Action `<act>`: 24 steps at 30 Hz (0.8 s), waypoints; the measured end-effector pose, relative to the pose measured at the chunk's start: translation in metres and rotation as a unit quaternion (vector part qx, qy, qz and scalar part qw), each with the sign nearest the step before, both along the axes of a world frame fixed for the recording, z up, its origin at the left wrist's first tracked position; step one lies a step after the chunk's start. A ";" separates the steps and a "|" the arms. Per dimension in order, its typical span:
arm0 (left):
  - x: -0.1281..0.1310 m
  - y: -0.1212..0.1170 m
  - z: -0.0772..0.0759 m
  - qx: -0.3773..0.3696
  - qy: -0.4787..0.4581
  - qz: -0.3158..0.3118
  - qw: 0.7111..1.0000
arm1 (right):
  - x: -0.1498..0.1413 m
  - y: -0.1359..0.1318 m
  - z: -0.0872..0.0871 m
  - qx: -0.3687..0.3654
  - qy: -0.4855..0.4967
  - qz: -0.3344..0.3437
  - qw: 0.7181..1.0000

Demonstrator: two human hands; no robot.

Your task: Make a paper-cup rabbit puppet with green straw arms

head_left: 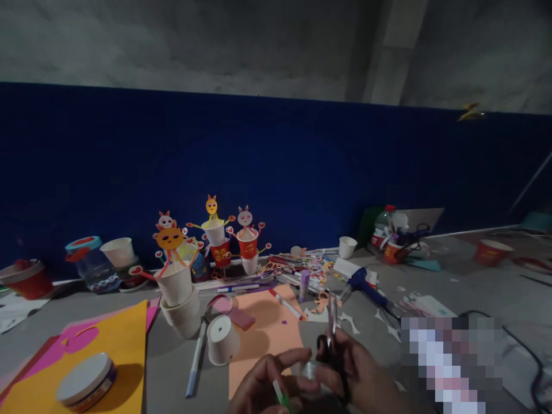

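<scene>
In my right hand is a pair of scissors with dark handles, blades pointing up and close together. My left hand is closed, with a slim white-and-green piece between its fingers; its kind is unclear. Between my two hands sits a small clear, shiny round thing, touched by fingers and too blurred to name. Just beyond them lies a sheet of peach paper. An upturned white paper cup with a small hole in its base stands beside the left hand.
Paper-cup figures with animal faces stand at the back left. Yellow paper bears a white-lidded tub. A blue glue gun, a purple glue stick and paper scraps lie beyond my hands. A cable runs along the right.
</scene>
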State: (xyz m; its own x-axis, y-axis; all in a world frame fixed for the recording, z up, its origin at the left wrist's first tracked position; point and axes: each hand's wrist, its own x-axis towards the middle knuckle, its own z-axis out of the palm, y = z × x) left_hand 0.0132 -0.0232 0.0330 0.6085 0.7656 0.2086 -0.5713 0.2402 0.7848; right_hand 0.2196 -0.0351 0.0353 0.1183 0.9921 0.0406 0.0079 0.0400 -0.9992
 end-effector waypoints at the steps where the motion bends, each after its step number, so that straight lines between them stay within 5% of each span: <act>1: -0.001 0.002 -0.002 0.003 -0.008 -0.001 1.000 | 0.010 0.002 -0.002 -0.002 -0.060 -0.034 0.998; 5: -0.003 0.009 -0.004 -0.007 -0.023 0.029 0.999 | 0.058 0.013 -0.021 0.009 -0.374 -0.143 0.916; 8: -0.002 0.008 -0.002 -0.030 -0.024 0.060 0.997 | 0.082 0.021 -0.040 0.033 -0.464 -0.146 0.873; 15: -0.002 0.008 -0.005 -0.025 -0.047 0.089 0.995 | 0.094 0.025 -0.065 0.045 -0.455 -0.135 0.879; 19: -0.001 0.008 -0.006 -0.022 -0.049 0.094 0.994 | 0.101 0.014 -0.069 0.115 -0.489 -0.166 0.849; 24: 0.001 0.009 -0.009 -0.020 -0.061 0.105 0.992 | 0.080 -0.007 -0.061 0.104 -0.536 -0.016 0.838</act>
